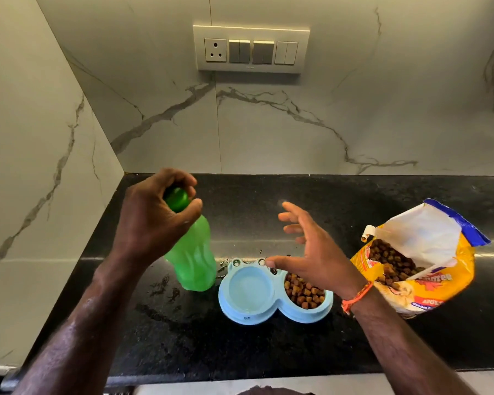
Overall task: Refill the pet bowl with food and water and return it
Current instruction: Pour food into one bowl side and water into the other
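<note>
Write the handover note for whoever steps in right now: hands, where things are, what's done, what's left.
Left hand: grip closed around the cap of the green bottle, which stands upright on the black counter just left of the bowl.
Right hand: open, empty, hovering above the bowl.
Blue double bowl: on the counter; right cup holds kibble, left cup appears to hold water.
Food bag: open, lying on its side at the right, kibble visible inside.
Done: both cups look filled.
Left: check the bottle cap is tight, close the bag, wipe the splashes near the bottle, carry the bowl back.
</note>
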